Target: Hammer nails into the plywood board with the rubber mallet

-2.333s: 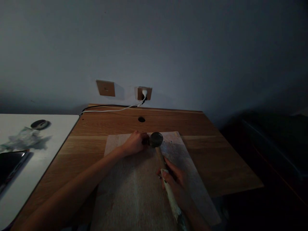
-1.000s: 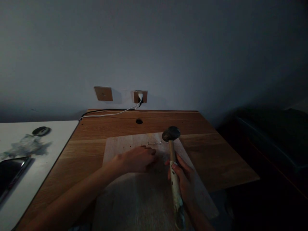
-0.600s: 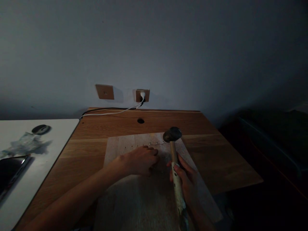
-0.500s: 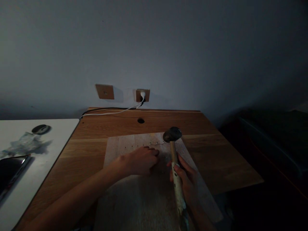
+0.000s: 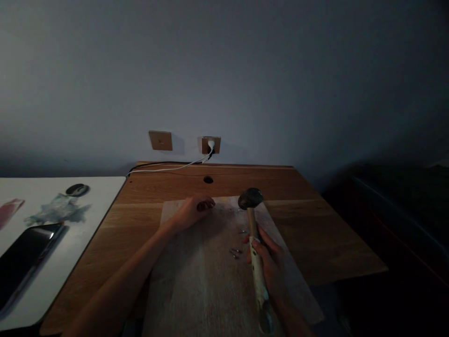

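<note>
My right hand (image 5: 269, 252) is wrapped round the pale, worn handle of a hammer (image 5: 258, 276), whose dark, rounded head is raised at the far right of a wooden board (image 5: 196, 285). Near the far left edge of the board is my left hand (image 5: 192, 211), its fingers curled in a pinch; whatever is between them is too small and dark to make out. Several loose nails (image 5: 235, 254) lie on the board to the left of the hammer handle. Small bright nail tops show faintly beside the hammer head.
Under the board is a brown wooden desk (image 5: 301, 229) with a round cable hole (image 5: 208, 179). At left, a white table (image 5: 87, 238) holds a phone (image 5: 30, 257), crumpled plastic (image 5: 61, 209) and a mouse (image 5: 77, 189). A white plug (image 5: 211, 144) sits in the wall socket, with cables trailing left.
My left hand has moved left and away from me along the board, uncovering the loose nails. My right hand keeps the hammer in nearly the same place. The view has shifted slightly left.
</note>
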The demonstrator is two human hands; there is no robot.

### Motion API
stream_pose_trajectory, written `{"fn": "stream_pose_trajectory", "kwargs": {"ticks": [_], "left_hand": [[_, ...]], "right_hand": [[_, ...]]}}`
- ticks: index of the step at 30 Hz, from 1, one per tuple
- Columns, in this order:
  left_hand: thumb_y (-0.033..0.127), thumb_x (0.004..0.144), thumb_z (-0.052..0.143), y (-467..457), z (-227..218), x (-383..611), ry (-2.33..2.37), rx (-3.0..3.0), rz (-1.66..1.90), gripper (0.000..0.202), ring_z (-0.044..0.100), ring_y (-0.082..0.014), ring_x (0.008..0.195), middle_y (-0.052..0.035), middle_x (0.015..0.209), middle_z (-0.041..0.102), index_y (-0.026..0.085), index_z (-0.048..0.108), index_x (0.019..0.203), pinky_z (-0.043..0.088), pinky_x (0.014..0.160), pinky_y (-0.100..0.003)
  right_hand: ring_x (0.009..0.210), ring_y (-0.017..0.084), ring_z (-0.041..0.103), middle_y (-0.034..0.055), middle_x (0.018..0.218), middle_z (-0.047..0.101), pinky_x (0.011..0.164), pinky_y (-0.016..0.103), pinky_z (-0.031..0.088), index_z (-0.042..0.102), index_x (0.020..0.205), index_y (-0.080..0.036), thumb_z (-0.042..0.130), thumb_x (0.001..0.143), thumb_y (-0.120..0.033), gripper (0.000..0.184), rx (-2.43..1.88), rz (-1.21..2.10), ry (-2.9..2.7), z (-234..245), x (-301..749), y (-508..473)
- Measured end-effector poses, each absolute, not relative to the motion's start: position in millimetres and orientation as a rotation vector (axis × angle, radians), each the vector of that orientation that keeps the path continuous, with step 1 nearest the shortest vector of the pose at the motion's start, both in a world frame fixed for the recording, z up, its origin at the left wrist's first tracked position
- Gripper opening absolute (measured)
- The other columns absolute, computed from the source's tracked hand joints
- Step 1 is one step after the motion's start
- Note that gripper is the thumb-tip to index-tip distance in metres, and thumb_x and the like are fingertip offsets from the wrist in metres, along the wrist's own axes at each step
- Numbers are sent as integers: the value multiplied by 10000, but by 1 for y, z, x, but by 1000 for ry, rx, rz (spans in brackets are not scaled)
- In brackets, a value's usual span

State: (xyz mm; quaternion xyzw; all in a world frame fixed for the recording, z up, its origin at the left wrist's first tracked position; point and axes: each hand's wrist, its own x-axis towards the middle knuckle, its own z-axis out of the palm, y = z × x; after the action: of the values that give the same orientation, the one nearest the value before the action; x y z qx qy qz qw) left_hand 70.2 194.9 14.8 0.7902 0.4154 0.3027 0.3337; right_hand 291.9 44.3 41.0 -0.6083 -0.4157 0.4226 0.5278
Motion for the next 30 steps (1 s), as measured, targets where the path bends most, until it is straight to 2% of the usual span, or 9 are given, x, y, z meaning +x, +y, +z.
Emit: {"fn": "stream_pose_trajectory", "kwargs": {"ticks": [2, 5, 10, 15, 20, 26, 30], "left_hand": [[104, 810, 619, 192, 11, 72, 1115, 2090, 774, 169, 647, -142, 738, -12, 842, 717, 177, 700, 939, 497, 697, -247], [101, 819, 642, 191, 9, 71, 1126, 2160, 748, 144, 645, -157, 774, -17, 854, 705, 180, 710, 918, 501, 734, -266], [120, 800, 705, 195, 2, 69, 1105, 2287, 816, 129, 605, -212, 986, -52, 976, 645, 188, 739, 904, 496, 892, -339], [142, 828, 710, 198, -2, 69, 1091, 2213, 813, 109, 600, -191, 917, -39, 923, 626, 191, 756, 915, 492, 841, -315], [129, 830, 719, 198, -2, 70, 1062, 2211, 812, 114, 600, -202, 919, -46, 894, 637, 201, 773, 900, 486, 827, -309], [120, 827, 726, 199, -5, 70, 1059, 2208, 837, 123, 605, -210, 939, -44, 912, 654, 205, 772, 904, 486, 858, -320], [125, 828, 716, 200, -5, 70, 1065, 2237, 815, 109, 605, -213, 943, -51, 916, 652, 193, 765, 898, 481, 855, -318]], "right_hand": [[443, 142, 500, -5, 566, 609, 399, 232, 386, 715, 1166, -177, 647, 811, -516, 495, -1438, 1006, -977, 38, 292, 45], [443, 144, 498, -15, 535, 584, 408, 232, 390, 717, 1172, -173, 641, 824, -506, 487, -1440, 1013, -997, 37, 292, 45], [461, 128, 498, 6, 655, 647, 414, 229, 396, 732, 1131, -189, 660, 813, -493, 445, -1435, 1008, -981, 35, 293, 44], [428, 134, 474, -24, 520, 562, 400, 228, 384, 737, 1104, -163, 652, 820, -513, 459, -1467, 1001, -994, 32, 292, 44], [449, 137, 517, 2, 611, 621, 400, 224, 390, 718, 1145, -156, 662, 775, -503, 511, -1501, 1010, -968, 37, 291, 45], [431, 141, 488, -11, 503, 568, 407, 229, 388, 738, 1092, -144, 635, 807, -489, 459, -1505, 1007, -1032, 39, 292, 45], [454, 125, 518, 31, 716, 684, 400, 225, 394, 713, 1159, -165, 668, 799, -468, 473, -1483, 1013, -992, 32, 293, 45]]}}
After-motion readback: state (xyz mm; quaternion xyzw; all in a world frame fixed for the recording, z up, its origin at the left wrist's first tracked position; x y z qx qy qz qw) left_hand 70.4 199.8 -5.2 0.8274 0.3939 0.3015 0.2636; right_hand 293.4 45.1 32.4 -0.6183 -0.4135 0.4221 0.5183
